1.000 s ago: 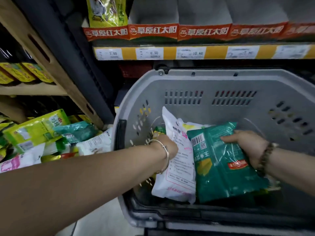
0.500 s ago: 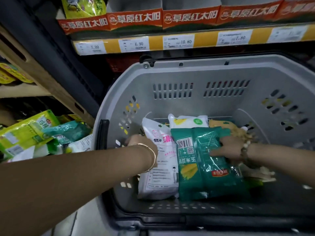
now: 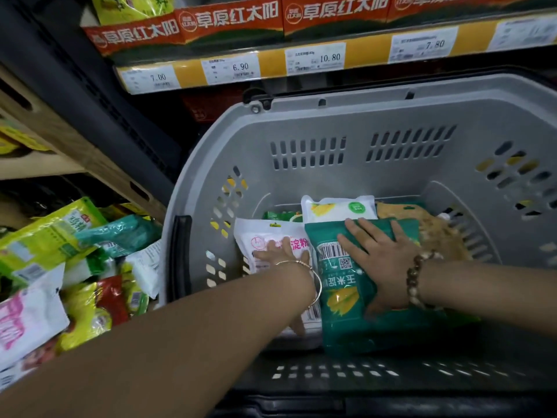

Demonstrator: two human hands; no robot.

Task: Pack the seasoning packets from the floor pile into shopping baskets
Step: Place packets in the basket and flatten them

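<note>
A grey shopping basket [image 3: 346, 125] fills the middle of the view. Inside it lie a white packet with pink print [image 3: 265, 236] and a green corn-starch packet [image 3: 343, 300], side by side and flat. My left hand [image 3: 278, 251] rests palm down on the white packet, fingers spread. My right hand [image 3: 376, 254] presses flat on the green packet, fingers apart. Behind them sit another white packet [image 3: 334, 208] and a tan packet [image 3: 437, 227]. The floor pile of packets [image 3: 60, 267] lies left of the basket.
Store shelving with yellow price strips [image 3: 271, 64] and red-orange boxes [image 3: 229, 19] rises behind the basket. A wooden shelf frame [image 3: 60, 137] slants at the left. The basket's dark handle [image 3: 179, 257] stands at its left wall.
Both packets have gone from held upright to lying flat on the basket's contents. Both hands have opened and now press down on them.
</note>
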